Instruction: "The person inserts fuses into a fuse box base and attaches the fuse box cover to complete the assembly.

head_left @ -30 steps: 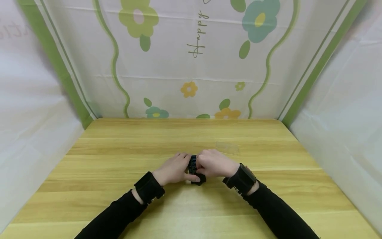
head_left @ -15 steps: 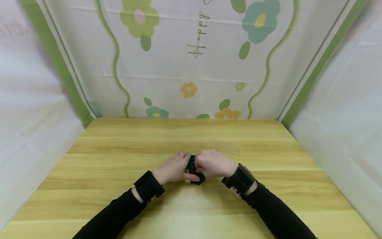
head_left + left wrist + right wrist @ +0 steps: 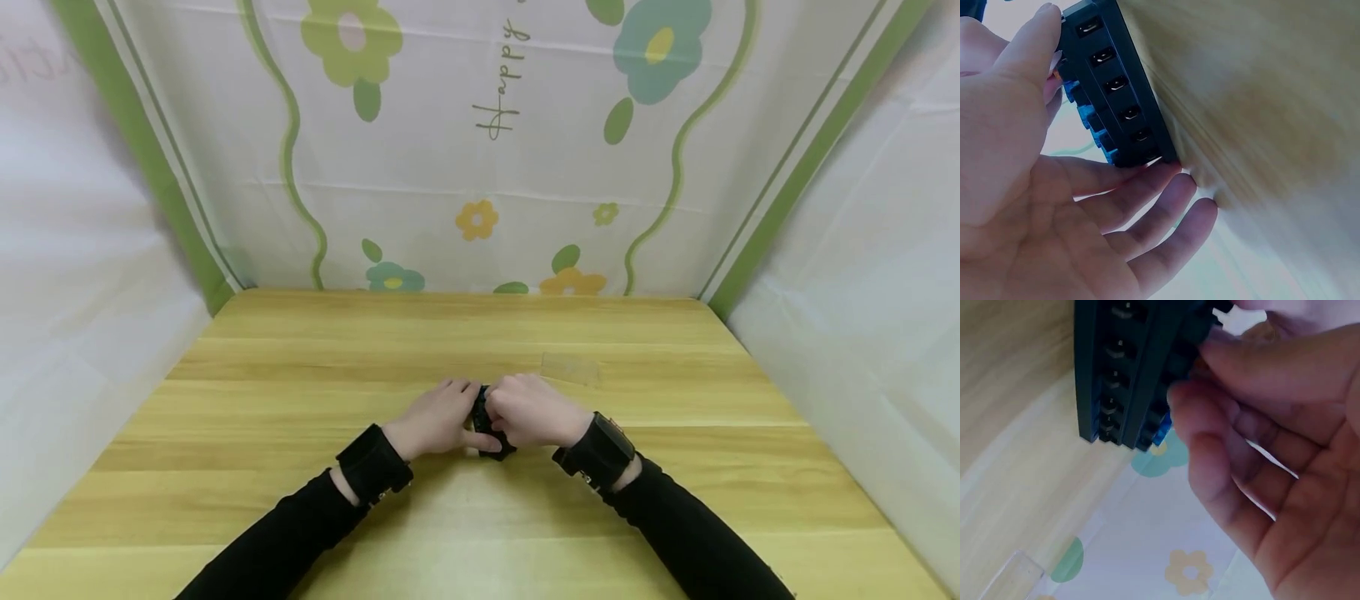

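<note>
A black terminal block [image 3: 481,413] stands on the table between both hands. The left wrist view shows a row of metal-lined slots along its side, with blue glints on its upper part. My left hand [image 3: 435,422] grips the block between thumb and fingers, its fingertips near the tabletop. Bent over the block's top, my right hand [image 3: 536,410] pinches with thumb and index finger. A small orange and silver piece [image 3: 1056,69] shows at that pinch in the left wrist view; most of it is hidden by fingers, so its kind is unclear.
Behind the right hand a clear plastic strip [image 3: 570,368] lies on the wooden table [image 3: 480,533]. Its corner also appears in the right wrist view. A flower-printed cloth [image 3: 420,167] hangs at the back, and white cloth walls stand at both sides.
The right hand and wrist have turned slightly and shifted a little left over the block. The left hand keeps its grip. The head view has tilted slightly.
</note>
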